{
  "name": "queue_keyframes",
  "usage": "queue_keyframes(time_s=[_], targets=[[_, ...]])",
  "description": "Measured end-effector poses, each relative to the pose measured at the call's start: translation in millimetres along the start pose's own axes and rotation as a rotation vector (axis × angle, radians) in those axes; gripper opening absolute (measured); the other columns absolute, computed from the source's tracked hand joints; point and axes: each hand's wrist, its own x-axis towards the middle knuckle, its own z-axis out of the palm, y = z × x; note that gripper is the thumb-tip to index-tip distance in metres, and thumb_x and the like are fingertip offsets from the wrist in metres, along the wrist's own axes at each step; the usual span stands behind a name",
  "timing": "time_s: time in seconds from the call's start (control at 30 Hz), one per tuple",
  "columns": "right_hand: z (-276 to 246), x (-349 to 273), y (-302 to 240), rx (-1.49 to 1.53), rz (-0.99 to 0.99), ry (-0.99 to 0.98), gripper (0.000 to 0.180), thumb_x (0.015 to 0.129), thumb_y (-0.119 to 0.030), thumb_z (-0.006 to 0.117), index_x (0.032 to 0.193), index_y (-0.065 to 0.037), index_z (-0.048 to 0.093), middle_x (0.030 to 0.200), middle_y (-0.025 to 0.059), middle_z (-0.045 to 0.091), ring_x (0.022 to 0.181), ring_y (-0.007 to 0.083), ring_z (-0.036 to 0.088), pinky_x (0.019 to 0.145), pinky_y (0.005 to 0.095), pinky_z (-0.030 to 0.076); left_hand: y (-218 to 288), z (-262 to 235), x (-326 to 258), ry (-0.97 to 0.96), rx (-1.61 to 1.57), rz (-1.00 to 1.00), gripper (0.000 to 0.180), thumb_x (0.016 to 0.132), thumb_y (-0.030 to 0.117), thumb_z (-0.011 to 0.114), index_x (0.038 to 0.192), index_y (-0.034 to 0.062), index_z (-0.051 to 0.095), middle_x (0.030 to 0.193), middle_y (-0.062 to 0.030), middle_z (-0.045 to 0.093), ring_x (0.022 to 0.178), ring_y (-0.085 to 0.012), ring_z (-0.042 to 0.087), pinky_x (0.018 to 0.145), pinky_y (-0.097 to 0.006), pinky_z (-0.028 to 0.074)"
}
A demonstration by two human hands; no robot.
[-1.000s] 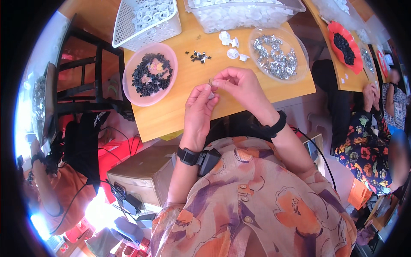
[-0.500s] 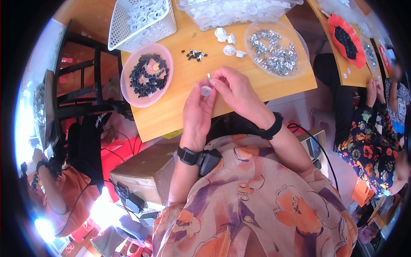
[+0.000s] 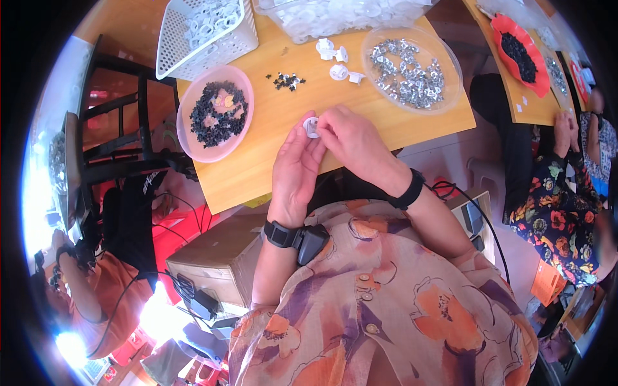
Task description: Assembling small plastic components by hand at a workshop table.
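Observation:
Between the fingertips of my left hand (image 3: pixel 296 170) is a small round white plastic part (image 3: pixel 311 127), its face turned up. My right hand (image 3: pixel 356 140) is closed in a pinch right against the part's right side, and whatever lies between those fingertips is hidden. Both hands are just above the near half of the wooden table (image 3: pixel 257 168). Beyond them lie several finished-looking white plastic parts (image 3: pixel 339 72) and a small heap of black star-shaped pieces (image 3: pixel 285 81).
A pink bowl (image 3: pixel 187 132) of black pieces stands left, a clear bowl (image 3: pixel 458 83) of small metal pieces right. A white basket (image 3: pixel 212 55) and a clear tub (image 3: pixel 302 33) hold white parts at the back. Co-workers sit at both sides; a red dish (image 3: pixel 543 80) is on the right table.
The white part has tilted face-up and risen slightly in my left fingers. A small metal piece seen at my right fingertips is now out of sight; those fingers have closed in on the part.

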Motion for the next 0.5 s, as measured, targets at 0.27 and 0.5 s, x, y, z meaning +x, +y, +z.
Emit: queue_keyframes(time_s=[0.27,0.5], targets=[[-7.1,2.1,-0.1,-0.403,-0.377,-0.133,0.017,0.080,-0.008,0.054,0.096,-0.006,0.057,0.086,0.0073,0.057,0.077,0.0223,0.056,0.067,0.0349,0.039,-4.3,-7.2,1.2,0.024,-0.043,-0.019,0.039,0.101,0.019,0.043,0.132,-0.0038,0.043,0.119,-0.0108,0.058,0.111,-0.0181,0.057,0.098,-0.032,0.046],[4.1,1.1,6.6,-0.358,-0.379,-0.033,0.010,0.081,-0.010,0.056,0.087,-0.005,0.060,0.082,0.0070,0.060,0.076,0.0236,0.059,0.066,0.0374,0.042,-8.6,-3.7,1.1,0.045,-0.003,-0.010,0.041,0.102,0.021,0.041,0.135,-0.0024,0.041,0.121,-0.0101,0.056,0.112,-0.0179,0.056,0.100,-0.033,0.045]])
